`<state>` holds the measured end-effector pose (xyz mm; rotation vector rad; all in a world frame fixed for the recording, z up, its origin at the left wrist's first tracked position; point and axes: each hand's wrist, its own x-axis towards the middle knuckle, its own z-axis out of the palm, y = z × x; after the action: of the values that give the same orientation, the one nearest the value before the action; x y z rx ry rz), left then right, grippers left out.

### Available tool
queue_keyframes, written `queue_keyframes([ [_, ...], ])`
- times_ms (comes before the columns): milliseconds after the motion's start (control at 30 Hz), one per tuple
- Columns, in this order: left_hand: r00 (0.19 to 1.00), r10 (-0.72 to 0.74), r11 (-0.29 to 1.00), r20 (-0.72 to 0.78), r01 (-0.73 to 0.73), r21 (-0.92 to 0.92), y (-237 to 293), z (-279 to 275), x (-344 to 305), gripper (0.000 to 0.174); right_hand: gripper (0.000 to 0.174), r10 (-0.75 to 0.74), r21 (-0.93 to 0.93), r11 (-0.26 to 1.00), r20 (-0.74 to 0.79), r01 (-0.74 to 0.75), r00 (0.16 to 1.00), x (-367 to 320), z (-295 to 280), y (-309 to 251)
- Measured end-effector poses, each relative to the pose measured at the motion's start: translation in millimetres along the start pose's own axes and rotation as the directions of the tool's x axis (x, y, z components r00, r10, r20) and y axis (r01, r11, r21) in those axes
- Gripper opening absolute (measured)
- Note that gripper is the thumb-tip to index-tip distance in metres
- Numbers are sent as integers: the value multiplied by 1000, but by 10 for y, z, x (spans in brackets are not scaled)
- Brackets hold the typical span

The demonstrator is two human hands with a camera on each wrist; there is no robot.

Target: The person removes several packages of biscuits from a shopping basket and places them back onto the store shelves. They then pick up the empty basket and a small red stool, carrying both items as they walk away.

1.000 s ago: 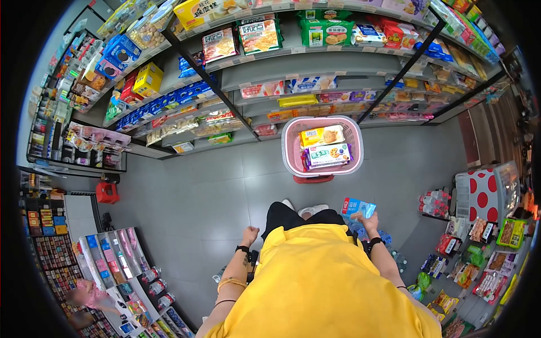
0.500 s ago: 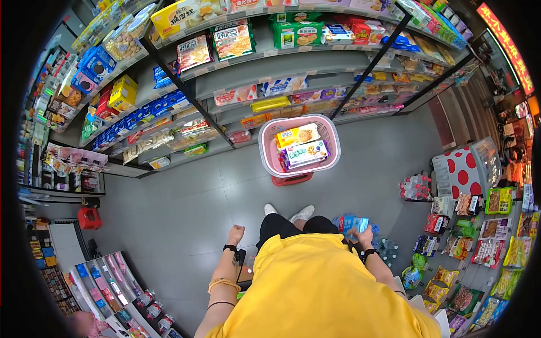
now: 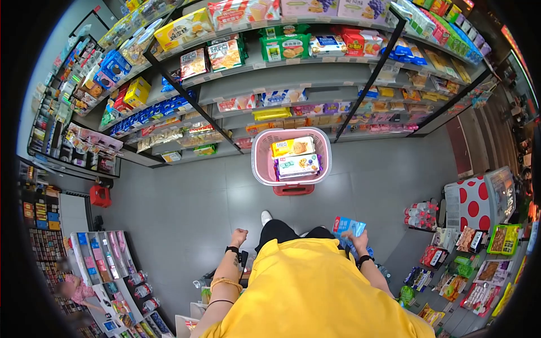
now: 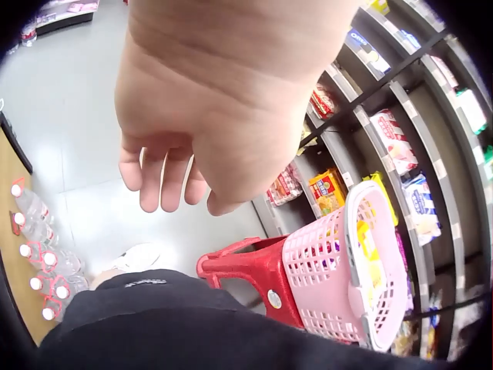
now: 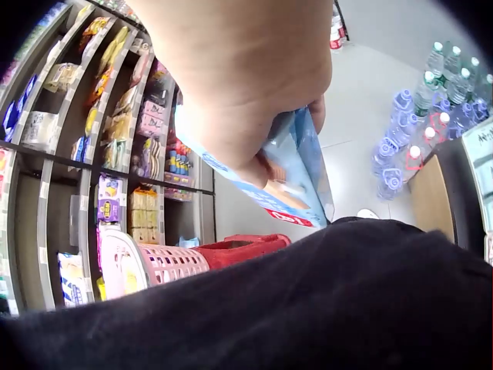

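My right hand [image 3: 359, 241] grips a blue snack packet [image 3: 348, 226] at my right side, low in the head view. In the right wrist view the fingers and thumb wrap the upper part of the packet [image 5: 312, 166]. Nothing is in my left hand [image 3: 239, 236], which hangs at my left side; its fingers droop, loosely bent, in the left wrist view. Ahead of me a pink basket [image 3: 257, 160] sits on a red plastic base [image 3: 293, 190]. A yellow biscuit pack [image 3: 283, 148] and a white pack [image 3: 294, 165] lie inside, with purple packaging beneath them.
Curved shelves [image 3: 225, 90] of packaged snacks run along the far side. At right are bottled drinks [image 3: 420, 216], a red-dotted white box [image 3: 470, 200] and hanging snack bags [image 3: 473, 273]. A display counter [image 3: 107, 265] stands at left, and large water bottles [image 5: 397, 146] are on the floor.
The basket now appears further left and lower in the head view than before. My right hand keeps hold of the blue packet, now showing more of its face; one shoe is mostly hidden now.
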<state>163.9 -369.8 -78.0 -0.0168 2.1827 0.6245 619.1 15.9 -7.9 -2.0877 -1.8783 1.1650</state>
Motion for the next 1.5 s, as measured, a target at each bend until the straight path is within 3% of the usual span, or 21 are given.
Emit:
queue_keyframes([
  [67,1000,-9,1000,-13,9,11,-38,224,-162,30,57,-37,49,998,-4,37,999,223,-165,38],
  [200,998,-21,1000,-62,21,-8,46,588,-469,34,55,38,66,997,3,-38,999,1008,-275,219],
  [300,998,18,999,-66,-21,-49,212,785,-686,35,58,156,-22,987,-28,-156,987,1292,-497,-313],
  [467,994,-53,998,-97,49,-43,272,956,-819,35,56,-32,169,985,3,31,999,2058,-455,-901],
  [667,978,-208,977,-7,208,-57,324,1155,-508,34,57,-223,535,830,59,158,973,2357,-681,-2245],
  [767,987,-160,981,-25,156,-116,289,1357,-139,31,58,-281,741,670,188,52,941,2382,-919,-3015],
  [833,995,-85,963,-60,66,-262,653,1370,-129,30,56,-331,798,602,274,-21,903,2636,-904,-3267],
  [933,988,-5,910,-153,-59,-411,1321,1320,-214,29,53,-245,748,616,481,-248,842,2813,-922,-3833],
  [1067,970,-5,845,-243,-125,-519,1664,1416,-461,28,50,-208,615,738,599,-278,773,3272,-679,-4315],
  [1200,921,-207,811,-330,-27,-584,1420,1804,-793,24,48,-272,598,770,621,-220,735,3621,-465,-4644],
  [1267,855,-366,736,-367,24,-676,1141,2251,-1072,24,49,-305,602,764,655,-233,692,3784,-434,-4710],
  [1333,834,-444,757,-327,154,-635,965,2738,-1483,27,51,-350,624,736,683,-263,640,4065,-373,-4693],
  [1400,761,-566,721,-319,269,-638,1204,3124,-1894,31,52,-375,612,754,699,-239,609,4325,-301,-4693],
  [1433,799,-572,596,-188,248,-763,1124,3434,-2015,29,52,-384,605,764,706,-225,595,4431,-267,-4707],
  [1467,757,-652,474,-30,377,-796,1140,3664,-2164,25,52,-413,624,758,682,-187,604,4504,-237,-4731],
  [1500,746,-666,450,10,413,-792,1228,3855,-2262,24,52,-437,639,755,660,-150,611,4559,-206,-4728],
])
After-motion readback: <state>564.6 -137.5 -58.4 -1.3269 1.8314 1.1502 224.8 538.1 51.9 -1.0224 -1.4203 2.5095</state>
